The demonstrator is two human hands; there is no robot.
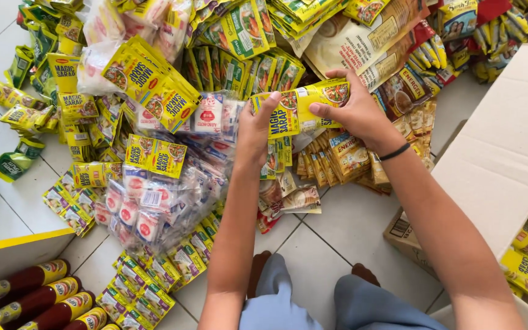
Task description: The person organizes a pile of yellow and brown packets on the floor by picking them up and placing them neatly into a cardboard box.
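Item: strip of yellow foil seasoning sachets (pixel 300 107), upper centre of frame, pinched at either end by left hand (pixel 255 131) and right hand (pixel 352 110). Sorting step; next move likely needs a matching pile.

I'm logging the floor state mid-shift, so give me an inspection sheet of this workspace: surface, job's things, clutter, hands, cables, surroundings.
Surface: white tiled floor, mostly covered by packets.
Job's things: a strip of yellow seasoning sachets, held up between both hands above the pile.
Clutter: loose heap of yellow sachet strips, clear bags of white-and-red packets, brown sachets, green sachets.
Hands: left hand grips the strip's left end; right hand grips its right end, black band on the wrist.
Cables: nothing seen.
Surroundings: open cardboard box at right; red bottles with yellow caps in a tray at lower left.
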